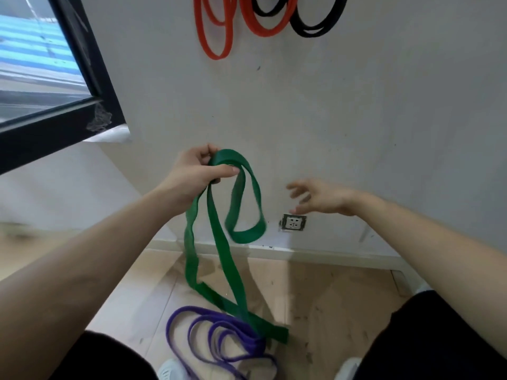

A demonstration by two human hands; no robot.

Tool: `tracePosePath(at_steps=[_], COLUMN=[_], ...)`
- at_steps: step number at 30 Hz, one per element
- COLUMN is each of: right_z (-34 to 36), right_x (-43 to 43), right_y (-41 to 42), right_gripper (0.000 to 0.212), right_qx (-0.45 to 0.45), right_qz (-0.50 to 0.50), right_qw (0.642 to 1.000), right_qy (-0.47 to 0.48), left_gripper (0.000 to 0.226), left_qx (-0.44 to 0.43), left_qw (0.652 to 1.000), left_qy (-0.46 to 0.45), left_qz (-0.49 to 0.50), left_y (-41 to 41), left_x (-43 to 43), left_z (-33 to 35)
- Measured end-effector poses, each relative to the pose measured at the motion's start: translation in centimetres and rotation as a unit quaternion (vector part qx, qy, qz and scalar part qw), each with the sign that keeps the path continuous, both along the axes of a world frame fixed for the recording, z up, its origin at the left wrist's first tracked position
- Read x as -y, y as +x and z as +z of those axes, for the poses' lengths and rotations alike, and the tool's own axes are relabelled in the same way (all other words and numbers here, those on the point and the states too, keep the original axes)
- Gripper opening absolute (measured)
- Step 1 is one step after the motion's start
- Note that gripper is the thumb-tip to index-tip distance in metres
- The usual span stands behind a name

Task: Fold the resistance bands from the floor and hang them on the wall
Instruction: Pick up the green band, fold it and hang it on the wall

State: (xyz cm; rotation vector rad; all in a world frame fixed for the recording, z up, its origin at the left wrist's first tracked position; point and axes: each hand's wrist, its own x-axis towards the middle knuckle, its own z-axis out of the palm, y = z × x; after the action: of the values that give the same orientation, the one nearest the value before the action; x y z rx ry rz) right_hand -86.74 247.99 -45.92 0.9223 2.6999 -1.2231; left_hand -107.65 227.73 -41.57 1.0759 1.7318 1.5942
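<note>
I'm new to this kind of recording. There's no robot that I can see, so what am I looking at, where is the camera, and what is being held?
There is no machine: a person works with bare hands, and the single picture comes from a wide-angle camera worn on the head, looking forward and down. Both forearms reach out from the bottom corners. The left hand grips a green band near its top, fingers curled round it; the band hangs down to the wooden floor, ending at a purple band lying there. The right hand is open, blurred and holds nothing. On the wall above hang orange bands and black bands.
</note>
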Motion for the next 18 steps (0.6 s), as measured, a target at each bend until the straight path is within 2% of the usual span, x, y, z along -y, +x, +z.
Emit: tracePosePath(at_steps=[4, 7, 9, 13, 18], right_z=[2.7, 3.4, 3.2, 3.4, 4.8], right_x=[3.4, 6.2, 7.3, 7.7, 7.4], right_y=[-2.3, -4.2, -5.2, -5.7, -4.6], right_gripper=[0.089, 0.091, 0.081, 0.037, 0.024], right_qx=[-0.169, -0.204, -0.213, -0.240, -0.267], right_qz=[0.040, 0.091, 0.106, 0.090, 0.079], right_qw=[0.985, 0.972, 0.967, 0.963, 0.960], right_qy=[0.025, 0.071, 0.097, 0.083, 0.011], left_gripper=[0.028, 0.028, 0.027, 0.027, 0.032], left_qx=[-0.053, -0.061, -0.065, -0.081, -0.108], left_qw=[0.998, 0.997, 0.997, 0.996, 0.993], left_qy=[-0.042, -0.045, -0.041, -0.037, -0.042], left_qz=[-0.008, -0.009, -0.007, -0.025, -0.035], left_y=[0.7, 0.7, 0.7, 0.6, 0.5], left_x=[0.2, 0.4, 0.6, 0.9, 0.9], left_z=[-0.2, -0.2, -0.1, -0.2, -0.6])
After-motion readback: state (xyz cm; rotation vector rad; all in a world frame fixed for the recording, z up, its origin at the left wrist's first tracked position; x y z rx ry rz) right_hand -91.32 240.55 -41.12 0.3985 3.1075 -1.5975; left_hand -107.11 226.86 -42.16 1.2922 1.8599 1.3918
